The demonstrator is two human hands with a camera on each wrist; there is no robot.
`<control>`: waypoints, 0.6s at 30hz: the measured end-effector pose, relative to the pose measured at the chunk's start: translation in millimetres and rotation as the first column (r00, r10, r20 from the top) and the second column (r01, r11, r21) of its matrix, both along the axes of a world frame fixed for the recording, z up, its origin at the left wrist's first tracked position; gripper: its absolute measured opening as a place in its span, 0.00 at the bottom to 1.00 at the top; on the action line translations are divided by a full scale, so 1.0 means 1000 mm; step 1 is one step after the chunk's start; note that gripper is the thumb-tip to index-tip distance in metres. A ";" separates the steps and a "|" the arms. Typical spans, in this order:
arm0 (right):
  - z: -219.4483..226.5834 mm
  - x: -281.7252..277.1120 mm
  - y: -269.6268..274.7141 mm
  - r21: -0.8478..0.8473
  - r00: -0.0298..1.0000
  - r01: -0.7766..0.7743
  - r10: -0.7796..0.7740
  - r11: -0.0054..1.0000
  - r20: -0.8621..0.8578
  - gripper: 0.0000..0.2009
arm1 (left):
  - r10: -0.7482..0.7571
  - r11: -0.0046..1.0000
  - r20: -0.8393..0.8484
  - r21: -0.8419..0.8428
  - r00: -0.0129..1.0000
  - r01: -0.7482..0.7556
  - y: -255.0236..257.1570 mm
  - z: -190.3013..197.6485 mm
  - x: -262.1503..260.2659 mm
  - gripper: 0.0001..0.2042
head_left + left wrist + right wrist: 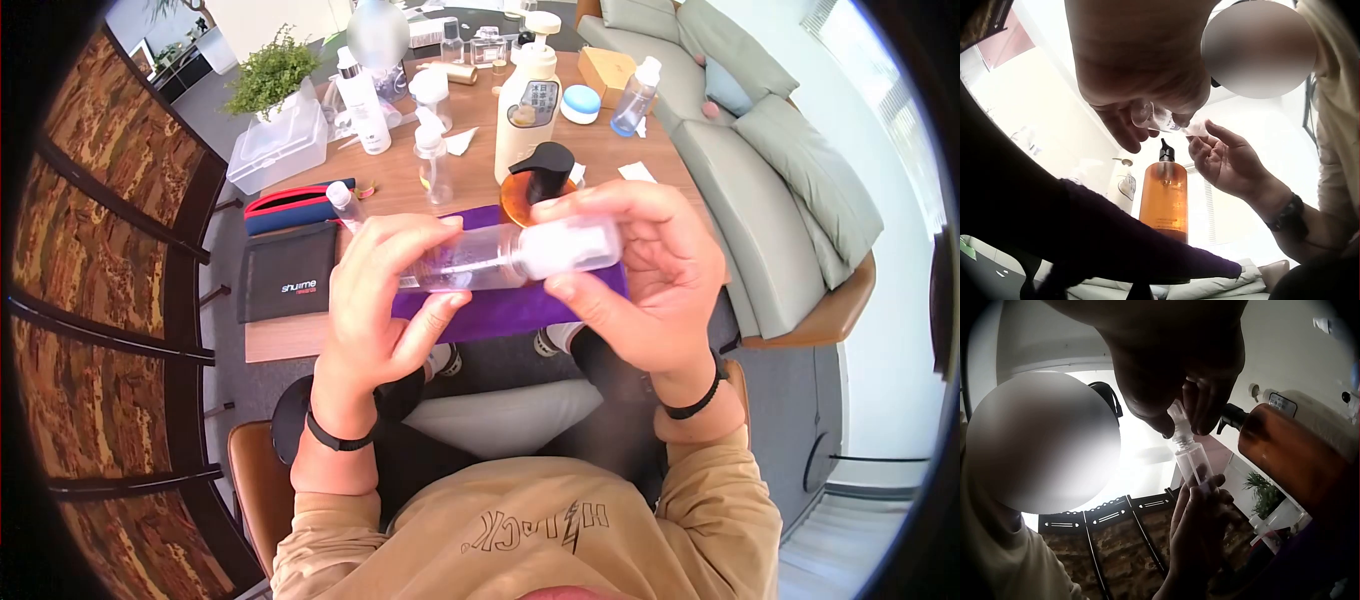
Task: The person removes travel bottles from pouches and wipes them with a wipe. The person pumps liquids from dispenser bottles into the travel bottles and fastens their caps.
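Observation:
My left hand [372,300] grips the body of a small clear plastic bottle [475,262], which lies roughly level above the purple cloth [500,320]. At the bottle's other end, my right hand [665,270] pinches its white top under a clear cap [570,246] between thumb and fingers. Screw threads at the bottle's neck [1183,444] show in the right wrist view, just below the right fingertips. Behind the hands stands an amber pump bottle [1165,195] with a black pump head.
A cream pump bottle [525,110] rises behind the amber one. Small clear bottles, a white spray bottle [364,105], a blue-lidded jar [580,104] and a plastic box [280,145] with a plant stand on the wooden table. A black pouch [285,265] lies at the left edge.

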State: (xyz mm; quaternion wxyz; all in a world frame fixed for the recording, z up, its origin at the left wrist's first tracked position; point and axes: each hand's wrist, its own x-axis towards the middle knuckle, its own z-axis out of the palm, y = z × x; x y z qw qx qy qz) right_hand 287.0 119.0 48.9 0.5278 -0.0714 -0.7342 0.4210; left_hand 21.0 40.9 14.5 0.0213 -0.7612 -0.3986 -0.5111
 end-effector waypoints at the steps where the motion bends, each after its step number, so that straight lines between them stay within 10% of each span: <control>1: -0.002 -0.001 0.000 -0.003 1.000 0.003 -0.003 1.000 0.000 0.25 | -0.003 1.000 0.000 -0.003 1.000 0.003 0.000 0.000 0.002 0.27; 18: -0.001 0.008 0.009 0.121 0.998 -0.005 -0.002 0.993 0.056 0.44 | -0.060 0.995 0.076 -0.080 0.995 0.066 0.005 -0.024 0.027 0.27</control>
